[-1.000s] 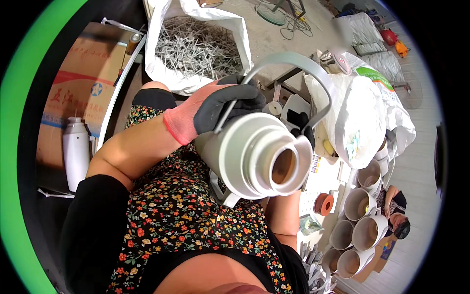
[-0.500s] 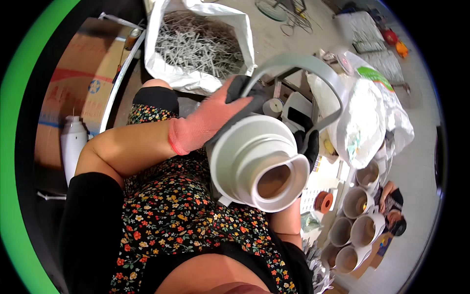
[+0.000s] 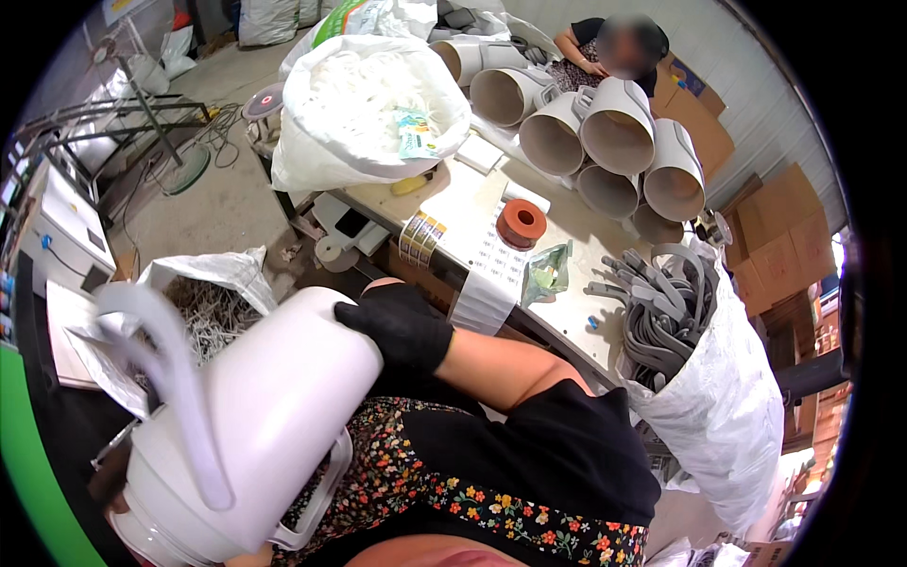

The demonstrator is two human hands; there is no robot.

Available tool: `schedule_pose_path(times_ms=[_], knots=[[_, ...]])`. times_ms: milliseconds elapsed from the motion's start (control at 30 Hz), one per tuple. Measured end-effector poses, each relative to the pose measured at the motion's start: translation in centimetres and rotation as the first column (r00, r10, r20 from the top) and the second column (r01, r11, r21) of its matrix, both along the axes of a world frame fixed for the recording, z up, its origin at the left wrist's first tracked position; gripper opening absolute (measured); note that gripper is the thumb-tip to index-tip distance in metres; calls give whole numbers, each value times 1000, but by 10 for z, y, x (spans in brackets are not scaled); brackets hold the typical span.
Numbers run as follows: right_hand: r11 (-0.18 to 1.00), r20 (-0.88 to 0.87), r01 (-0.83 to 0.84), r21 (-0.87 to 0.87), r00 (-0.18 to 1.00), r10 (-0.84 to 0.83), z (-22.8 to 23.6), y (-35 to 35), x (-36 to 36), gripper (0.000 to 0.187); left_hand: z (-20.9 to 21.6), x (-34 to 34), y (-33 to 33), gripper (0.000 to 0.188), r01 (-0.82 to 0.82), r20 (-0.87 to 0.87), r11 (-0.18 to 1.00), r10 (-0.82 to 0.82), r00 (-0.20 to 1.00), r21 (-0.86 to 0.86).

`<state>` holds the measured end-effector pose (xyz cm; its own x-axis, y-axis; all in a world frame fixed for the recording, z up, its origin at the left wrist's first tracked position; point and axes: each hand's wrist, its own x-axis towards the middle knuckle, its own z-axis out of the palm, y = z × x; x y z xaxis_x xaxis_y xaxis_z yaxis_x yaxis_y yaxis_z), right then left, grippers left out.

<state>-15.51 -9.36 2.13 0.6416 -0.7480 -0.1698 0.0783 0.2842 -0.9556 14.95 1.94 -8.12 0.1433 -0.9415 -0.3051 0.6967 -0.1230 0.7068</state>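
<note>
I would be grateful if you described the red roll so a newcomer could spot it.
Find the table beyond the right hand. On it, by a label sheet, sits the roll. Its reddish colour and central hole set it apart from the green packet nearby.

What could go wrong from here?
The jug is tilted and looks smooth; it might slip from the right hand.
Its bail is blurred, so probably moving; it may catch the sack.
The label strip hangs off the table near that hand and could snag.
</note>
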Motion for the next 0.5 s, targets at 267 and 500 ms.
schedule_pose_path(times_ms=[267, 500], knots=[[663, 201, 602, -445, 788, -581, -14, -78, -93, 51, -13, -54, -15, 44, 164, -243, 981, -135, 961, 105], [637, 783, 756, 152, 301, -545, 76, -274, -186, 48, -21, -41, 3, 50, 93, 38, 991, -97, 995, 101]])
